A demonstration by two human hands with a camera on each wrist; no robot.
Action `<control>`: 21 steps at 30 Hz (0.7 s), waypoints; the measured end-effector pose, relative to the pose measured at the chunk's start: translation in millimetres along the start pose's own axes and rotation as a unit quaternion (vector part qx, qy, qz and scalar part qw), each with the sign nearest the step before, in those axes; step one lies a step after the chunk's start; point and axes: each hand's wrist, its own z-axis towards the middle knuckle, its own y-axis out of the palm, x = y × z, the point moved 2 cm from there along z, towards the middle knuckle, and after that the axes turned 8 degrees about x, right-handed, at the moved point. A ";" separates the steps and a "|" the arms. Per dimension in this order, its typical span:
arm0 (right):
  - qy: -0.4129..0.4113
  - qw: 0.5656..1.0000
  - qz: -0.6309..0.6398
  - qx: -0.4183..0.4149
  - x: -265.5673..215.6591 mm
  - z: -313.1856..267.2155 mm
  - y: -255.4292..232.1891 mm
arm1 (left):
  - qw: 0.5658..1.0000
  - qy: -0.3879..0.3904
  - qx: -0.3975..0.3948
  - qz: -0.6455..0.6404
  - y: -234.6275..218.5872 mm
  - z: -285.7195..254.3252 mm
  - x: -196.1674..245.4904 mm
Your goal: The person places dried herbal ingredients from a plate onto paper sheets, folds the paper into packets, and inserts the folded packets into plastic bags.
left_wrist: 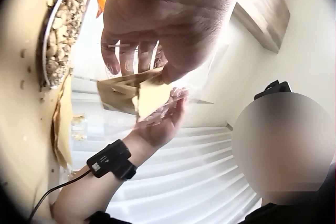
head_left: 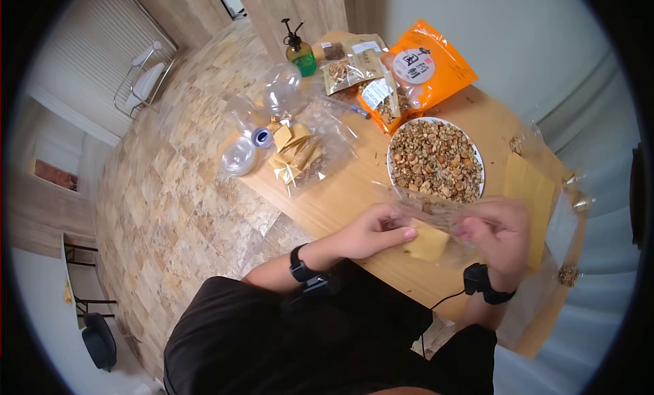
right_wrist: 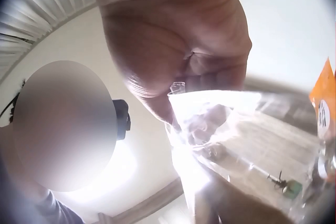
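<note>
My left hand (head_left: 371,233) pinches a small tan paper packet (head_left: 428,243) together with a thin clear plastic bag (head_left: 436,206), its thumb lying along the packet's left side. On the other side, my right hand (head_left: 501,235) grips the bag's edge between thumb and curled fingers. The left wrist view has the tan packet (left_wrist: 155,95) beneath the left thumb, with clear film around it. From the right wrist, the clear bag (right_wrist: 252,124) stretches away from the fingers. Just beyond both hands sits a white plate (head_left: 390,165) heaped with mixed dried herbs (head_left: 436,156).
Behind the plate lean an orange pouch (head_left: 443,61) and smaller herb bags (head_left: 354,71). Left of these stand a green spray bottle (head_left: 300,58) and clear plastic jars (head_left: 281,88), beside a clear bag of tan packets (head_left: 296,153). Flat tan paper (head_left: 528,191) lies at the right.
</note>
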 end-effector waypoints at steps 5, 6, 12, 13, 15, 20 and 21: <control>-0.002 0.997 0.070 -0.046 2.2 -1.1 21.2 | 0.975 -0.060 0.205 0.059 -91.9 -25.7 17.3; -0.004 0.997 0.065 -0.043 2.7 -2.5 20.5 | 0.965 -0.062 0.232 0.108 -120.5 -24.4 27.5; 0.013 0.997 0.048 -0.056 -7.6 -11.3 20.6 | 0.920 -0.146 0.257 0.258 -248.8 10.5 43.2; -0.008 0.996 0.029 -0.084 -10.4 -15.2 19.7 | 0.887 -0.179 0.250 0.345 -255.4 16.1 38.6; -0.021 0.995 0.002 -0.097 -13.3 -27.7 14.5 | 0.851 -0.204 0.225 0.429 -265.7 23.7 23.3; 0.083 0.994 -0.024 -0.060 16.0 -89.8 -0.7 | 0.732 0.078 0.233 0.636 -257.2 16.6 4.8; 0.108 0.994 -0.033 -0.017 21.3 -104.3 -5.9 | 0.701 0.148 0.234 0.658 -253.3 16.9 0.2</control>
